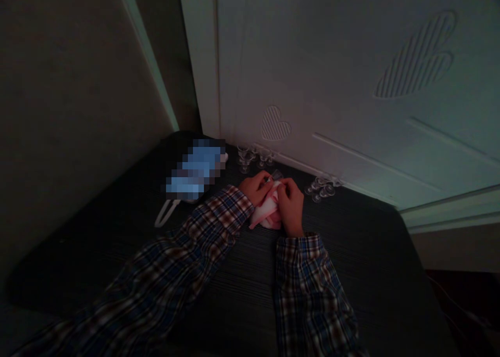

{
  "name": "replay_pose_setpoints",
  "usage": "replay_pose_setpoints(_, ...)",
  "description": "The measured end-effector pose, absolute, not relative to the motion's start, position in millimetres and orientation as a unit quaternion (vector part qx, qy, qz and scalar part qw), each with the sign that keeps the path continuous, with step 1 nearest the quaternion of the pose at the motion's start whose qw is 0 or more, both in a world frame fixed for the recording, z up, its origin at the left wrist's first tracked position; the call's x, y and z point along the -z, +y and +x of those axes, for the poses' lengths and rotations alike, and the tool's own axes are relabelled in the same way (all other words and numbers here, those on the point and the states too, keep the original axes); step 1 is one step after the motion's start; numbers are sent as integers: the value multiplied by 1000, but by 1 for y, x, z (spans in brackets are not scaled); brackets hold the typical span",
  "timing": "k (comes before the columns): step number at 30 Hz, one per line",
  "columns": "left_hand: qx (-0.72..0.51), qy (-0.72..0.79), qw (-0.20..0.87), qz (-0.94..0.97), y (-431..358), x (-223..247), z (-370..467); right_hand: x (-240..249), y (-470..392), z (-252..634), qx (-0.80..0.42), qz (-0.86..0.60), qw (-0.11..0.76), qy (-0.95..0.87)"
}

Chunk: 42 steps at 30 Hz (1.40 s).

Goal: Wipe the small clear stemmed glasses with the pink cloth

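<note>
A pink and white cloth (266,215) is bunched up between my hands, just above the dark table. My left hand (255,187) pinches its upper left side, fingers curled. On the other side my right hand (292,201) is closed on the cloth, thumb and fingers pressed together. A small clear piece (276,174) shows at the cloth's top edge between the hands; most of it is covered. Beyond the left hand lies a group of small clear round-ended pieces (245,164), perhaps suction cups. A second group of clear pieces (322,188) lies right of my right hand.
The dark wood-grain table (351,253) has rounded corners. A phone-like device with a blurred bright screen (195,170) lies at left, a white cable loop (167,213) beside it. A white panel with raised hearts (332,75) stands along the back edge; a wall rises left.
</note>
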State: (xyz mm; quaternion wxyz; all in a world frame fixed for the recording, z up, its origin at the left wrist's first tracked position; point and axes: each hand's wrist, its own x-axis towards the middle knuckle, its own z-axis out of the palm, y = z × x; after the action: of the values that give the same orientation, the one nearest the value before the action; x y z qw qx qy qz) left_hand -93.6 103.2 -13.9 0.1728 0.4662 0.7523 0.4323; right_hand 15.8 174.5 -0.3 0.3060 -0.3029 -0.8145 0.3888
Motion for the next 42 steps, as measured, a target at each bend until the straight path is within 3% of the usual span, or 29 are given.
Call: replay_pose_setpoints(42, -426, 760, 170, 460, 103, 9, -92, 2, 176, 15, -381, -299, 300, -822)
